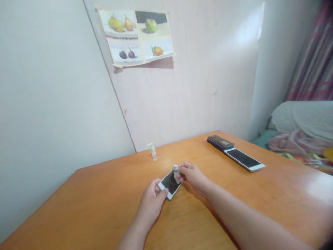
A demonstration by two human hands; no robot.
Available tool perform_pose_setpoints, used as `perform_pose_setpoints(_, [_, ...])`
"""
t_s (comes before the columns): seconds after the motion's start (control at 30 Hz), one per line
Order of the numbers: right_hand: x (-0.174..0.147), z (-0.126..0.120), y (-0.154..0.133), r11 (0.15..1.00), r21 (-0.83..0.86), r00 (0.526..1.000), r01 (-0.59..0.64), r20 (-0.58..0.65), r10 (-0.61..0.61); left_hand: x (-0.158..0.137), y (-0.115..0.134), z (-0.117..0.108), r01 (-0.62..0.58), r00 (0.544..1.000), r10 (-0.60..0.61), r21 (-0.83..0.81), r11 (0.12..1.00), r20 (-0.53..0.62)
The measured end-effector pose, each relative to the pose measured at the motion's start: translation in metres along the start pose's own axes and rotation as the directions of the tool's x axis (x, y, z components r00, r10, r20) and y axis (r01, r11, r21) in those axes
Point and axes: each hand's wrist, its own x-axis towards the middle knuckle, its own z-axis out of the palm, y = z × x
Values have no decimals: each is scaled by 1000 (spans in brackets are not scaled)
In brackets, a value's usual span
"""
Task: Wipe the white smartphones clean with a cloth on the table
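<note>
There are two hands [152,201] [192,174], one cloth [176,176], two white-edged devices [168,183] [244,159], one pump bottle [154,154], one surface [104,194], one poster [139,38] with four fruit pictures [151,26], and one dark stack [220,142], its layers uncountable here.

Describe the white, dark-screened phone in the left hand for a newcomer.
At the orange-brown wooden table, find the left hand. It holds the phone, which, unlike the white, dark-screened device at right, has crumpled whitish cloth over it.

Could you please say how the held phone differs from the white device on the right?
The phone is in the left hand; the device lies unheld. The phone has a crumpled white wad over its screen; the device's is uncovered. The phone looks smaller than the device. Both have white frames and dark screens.
</note>
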Motion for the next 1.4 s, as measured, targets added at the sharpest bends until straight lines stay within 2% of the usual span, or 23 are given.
perform_pose_setpoints(0.13, [2, 0, 7, 1000, 1, 1000, -9, -18, 9, 0, -9, 2, -10, 998, 5, 74, 997, 64])
perform_pose_setpoints(0.3, [4, 1, 10, 1000, 22, 1000, -18, -4, 18, 2, -19, 3, -101, 995, 98, 281, 954, 26])
perform_pose_setpoints(0.4, [7, -3, 10, 994, -107, 999, 21, -38, -25, 2, -16, 1, -135, 990, 134, 408, 903, 29])
perform_pose_setpoints(0.53, [13, -13, 16, 945, -320, 994, 70, -58, -93, 1, -12, -2, -147, 985, 171, 556, 818, 9])
perform_pose_setpoints(0.73, [13, -26, 15, 803, -577, 983, 152, 0, -186, 1, -16, -4, -130, 986, 167, 612, 780, -3])
perform_pose_setpoints(0.83, [11, -30, 10, 637, -729, 961, 253, 112, -254, 1, -15, -5, -108, 990, 142, 646, 755, -1])
perform_pose_setpoints(0.9, [9, -32, 6, 530, -787, 944, 317, 206, -258, 0, -13, -5, -90, 993, 120, 668, 739, 2])
perform_pose_setpoints(1.03, [3, -36, -8, 473, -794, 924, 383, 322, -207, -2, -9, -5, -79, 995, 104, 694, 716, 6])
perform_pose_setpoints(1.17, [-8, -38, -24, 476, -727, 863, 496, 474, -175, -3, -8, -5, -88, 993, 121, 710, 699, 4])
perform_pose_setpoints(1.27, [-17, -41, -29, 390, -779, 844, 490, 536, 11, -4, -9, -4, -73, 992, 122, 707, 704, -19])
perform_pose_setpoints(1.33, [-20, -44, -30, 317, -831, 844, 457, 518, 139, -4, -9, -4, -62, 993, 117, 694, 717, -31])
perform_pose_setpoints(1.4, [-22, -46, -31, 261, -869, 855, 420, 475, 206, -4, -8, -4, -68, 992, 121, 693, 718, -29])
